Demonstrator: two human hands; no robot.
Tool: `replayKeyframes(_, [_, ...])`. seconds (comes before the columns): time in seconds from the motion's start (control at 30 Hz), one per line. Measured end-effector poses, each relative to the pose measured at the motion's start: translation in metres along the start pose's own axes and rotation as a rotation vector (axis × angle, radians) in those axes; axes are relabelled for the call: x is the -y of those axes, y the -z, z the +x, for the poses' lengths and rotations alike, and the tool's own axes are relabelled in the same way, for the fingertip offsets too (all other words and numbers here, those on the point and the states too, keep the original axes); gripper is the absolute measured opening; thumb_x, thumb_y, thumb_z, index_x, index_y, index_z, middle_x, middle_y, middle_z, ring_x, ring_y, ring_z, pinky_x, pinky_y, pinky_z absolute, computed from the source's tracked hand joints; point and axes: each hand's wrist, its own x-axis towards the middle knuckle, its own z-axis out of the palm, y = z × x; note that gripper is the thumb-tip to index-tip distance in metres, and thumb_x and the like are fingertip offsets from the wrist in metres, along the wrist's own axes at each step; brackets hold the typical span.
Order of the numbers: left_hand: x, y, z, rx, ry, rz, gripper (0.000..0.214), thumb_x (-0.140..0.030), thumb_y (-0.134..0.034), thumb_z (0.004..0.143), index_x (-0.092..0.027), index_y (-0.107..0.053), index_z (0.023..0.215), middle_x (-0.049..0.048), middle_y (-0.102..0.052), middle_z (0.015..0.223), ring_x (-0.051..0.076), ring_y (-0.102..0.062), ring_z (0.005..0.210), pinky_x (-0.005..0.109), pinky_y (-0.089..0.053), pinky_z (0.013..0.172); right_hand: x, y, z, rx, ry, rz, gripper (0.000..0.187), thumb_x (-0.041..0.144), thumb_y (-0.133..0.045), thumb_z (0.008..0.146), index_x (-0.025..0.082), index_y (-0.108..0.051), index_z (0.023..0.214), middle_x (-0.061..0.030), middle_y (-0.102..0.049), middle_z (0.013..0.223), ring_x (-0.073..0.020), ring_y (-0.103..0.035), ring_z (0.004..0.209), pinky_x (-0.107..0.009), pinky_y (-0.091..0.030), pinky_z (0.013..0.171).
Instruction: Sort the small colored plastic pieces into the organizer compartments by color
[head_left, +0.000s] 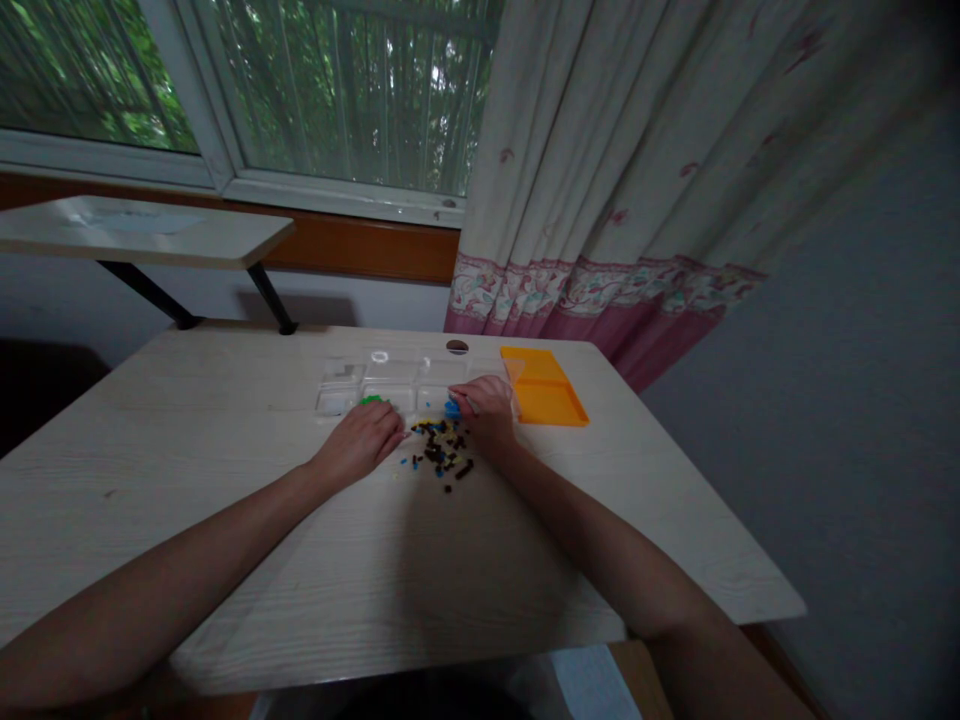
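A pile of small building bricks (pixel 442 450), mostly dark brown with some blue and pale yellow ones, lies loose on the table. Behind it sits a clear plastic compartment tray (pixel 390 370). My left hand (pixel 364 440) rests at the pile's left side, fingers curled together; whatever they hold is hidden. Green pieces (pixel 373 400) show in a compartment just beyond it. Over the tray's right part, my right hand (pixel 487 410) has its fingers pinched together right beside blue pieces (pixel 452 408). Whether a piece is between those fingertips is too small to tell.
An orange plastic tray (pixel 555 390) lies right of the clear one. A round hole (pixel 457 347) is in the wooden table (pixel 315 570) near its back edge. A raised shelf (pixel 150 235) on black legs stands at the back left. A curtain (pixel 585 220) hangs behind.
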Motion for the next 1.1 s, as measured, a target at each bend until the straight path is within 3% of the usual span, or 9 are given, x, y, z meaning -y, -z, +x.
replayKeyframes(0.17, [0.0, 0.001, 0.0, -0.016, 0.013, -0.079, 0.027, -0.037, -0.041, 0.098, -0.017, -0.057, 0.088, 0.0074, -0.056, 0.087, 0.023, -0.052, 0.087, 0.037, -0.042, 0.08, 0.001, 0.001, 0.0, 0.017, 0.007, 0.001, 0.02, 0.033, -0.054, 0.094, 0.023, -0.072, 0.095, -0.0022, -0.07, 0.088, -0.0193, -0.054, 0.093, -0.037, -0.034, 0.089])
replayKeyframes(0.33, [-0.003, 0.003, 0.003, -0.137, 0.095, -0.326, 0.025, -0.035, -0.041, 0.098, -0.018, -0.055, 0.086, 0.0046, -0.054, 0.084, 0.018, -0.052, 0.081, 0.031, -0.042, 0.073, 0.005, 0.004, 0.0, 0.05, 0.07, -0.027, 0.02, 0.033, -0.053, 0.094, 0.024, -0.071, 0.096, -0.0024, -0.069, 0.087, -0.0201, -0.053, 0.095, -0.038, -0.033, 0.091])
replayKeyframes(0.47, [-0.007, 0.002, 0.005, -0.221, 0.19, -0.498, 0.025, -0.036, -0.043, 0.097, -0.018, -0.053, 0.082, 0.0014, -0.051, 0.077, 0.014, -0.049, 0.072, 0.027, -0.04, 0.066, 0.015, 0.009, -0.002, 0.103, 0.211, -0.02, 0.02, 0.033, -0.053, 0.094, 0.026, -0.07, 0.101, -0.0017, -0.068, 0.089, -0.0188, -0.053, 0.095, -0.039, -0.033, 0.095])
replayKeyframes(0.67, [-0.01, -0.009, 0.007, -0.229, 0.199, -0.595, 0.03, -0.042, -0.042, 0.097, -0.018, -0.055, 0.083, 0.0005, -0.051, 0.076, 0.014, -0.047, 0.07, 0.026, -0.038, 0.064, 0.033, 0.01, -0.011, 0.136, 0.444, -0.032, 0.023, 0.037, -0.057, 0.092, 0.031, -0.066, 0.112, -0.0005, -0.068, 0.094, -0.0177, -0.054, 0.101, -0.039, -0.029, 0.106])
replayKeyframes(1.1, [-0.016, -0.008, 0.011, -0.205, 0.153, -0.623, 0.03, -0.04, -0.042, 0.098, -0.018, -0.055, 0.082, 0.0008, -0.05, 0.076, 0.014, -0.046, 0.073, 0.027, -0.039, 0.067, 0.04, 0.009, -0.013, 0.112, 0.391, -0.037, 0.015, 0.035, -0.057, 0.092, 0.029, -0.067, 0.102, -0.0005, -0.067, 0.091, -0.0173, -0.055, 0.099, -0.04, -0.028, 0.109])
